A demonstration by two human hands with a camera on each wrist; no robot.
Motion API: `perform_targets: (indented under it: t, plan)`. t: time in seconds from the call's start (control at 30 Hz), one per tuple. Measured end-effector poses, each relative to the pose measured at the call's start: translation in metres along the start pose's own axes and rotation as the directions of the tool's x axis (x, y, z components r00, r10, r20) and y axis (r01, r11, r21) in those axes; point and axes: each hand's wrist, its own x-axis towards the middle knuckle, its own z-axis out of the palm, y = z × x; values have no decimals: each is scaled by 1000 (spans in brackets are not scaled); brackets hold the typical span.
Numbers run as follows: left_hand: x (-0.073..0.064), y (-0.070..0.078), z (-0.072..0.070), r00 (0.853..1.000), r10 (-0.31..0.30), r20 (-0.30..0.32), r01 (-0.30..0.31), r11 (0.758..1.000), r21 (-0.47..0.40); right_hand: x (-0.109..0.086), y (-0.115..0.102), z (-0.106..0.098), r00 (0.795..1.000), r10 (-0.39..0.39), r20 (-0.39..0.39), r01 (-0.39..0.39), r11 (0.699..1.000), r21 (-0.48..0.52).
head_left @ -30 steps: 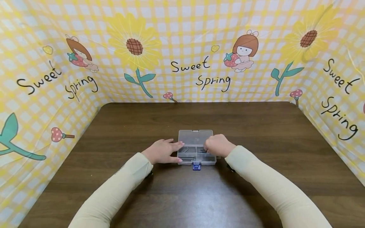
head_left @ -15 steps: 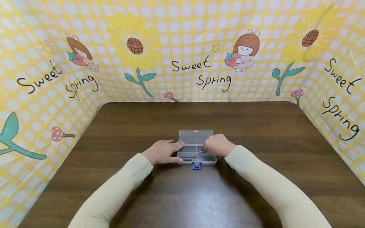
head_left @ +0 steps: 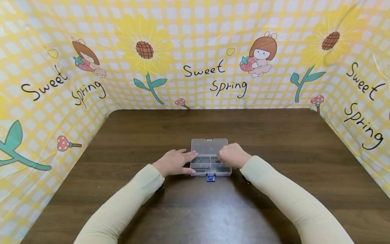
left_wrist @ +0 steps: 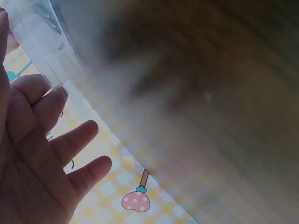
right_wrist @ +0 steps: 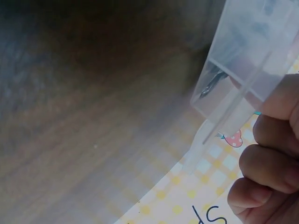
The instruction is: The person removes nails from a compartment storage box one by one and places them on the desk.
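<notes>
A clear plastic compartment box (head_left: pixel 220 169) stands on the table with its lid (head_left: pixel 208 146) raised at the back and its blue latch (head_left: pixel 210 178) hanging at the front. My left hand (head_left: pixel 174 162) touches its left side, thumb by the front corner and fingertips by the hinge; the fingers look extended and spread in the left wrist view. My right hand (head_left: pixel 234 155) reaches into the back right compartment with its fingers curled. Small dark pieces (right_wrist: pixel 213 84) lie there by the fingertips; whether they are pinched is hidden. Thin metal pieces (head_left: pixel 199 169) lie in the left compartments.
A brown wooden table (head_left: pixel 195 210) extends around the box. Yellow checked cloth (head_left: pixel 210 30) printed with flowers and lettering rises along the back and both sides.
The view shifts very slightly. Both hands stay at the box, and I see no clear movement of the box or its contents.
</notes>
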Motion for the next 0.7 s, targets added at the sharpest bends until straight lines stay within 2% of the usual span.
perform_targets:
  t: [0.13,0.3,0.7]
  plan:
    - [1,0,1,999,22,-24,-21,999,39,0,0,2,1000,4,-4,-4,1000,-6]
    - [3,1,5,1000,-3,-1,4,996,87,-1,0,3,1000,-5,5,5,1000,6]
    - [3,1,3,1000,-6,-18,7,995,96,-1,1,2,999,23,24,-24,999,30]
